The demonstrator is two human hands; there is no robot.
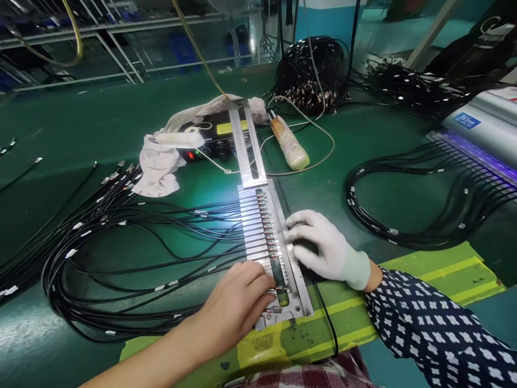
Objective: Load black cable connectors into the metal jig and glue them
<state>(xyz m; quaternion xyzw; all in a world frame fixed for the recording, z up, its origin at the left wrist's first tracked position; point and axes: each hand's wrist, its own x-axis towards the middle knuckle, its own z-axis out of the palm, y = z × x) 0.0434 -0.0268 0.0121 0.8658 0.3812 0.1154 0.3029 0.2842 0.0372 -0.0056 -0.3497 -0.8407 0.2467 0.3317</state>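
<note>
A slotted metal fixture lies in front of me, with black cables laid side by side in its grooves. Their stripped ends with coloured wires line up along its slot. My bare left hand is at the near end of the fixture, thumb and fingers closed around a cable end with a small metal connector. Another connector lies just below the fingers. My right hand, in a white glove, rests spread fingertips on the metal rail along the fixture's right side.
Behind the fixture, a slotted metal plate leans over a black control box with a cloth. A wrapped handheld tool lies beside it. Coiled cables run to a silver UV lamp. A cable bundle stands behind.
</note>
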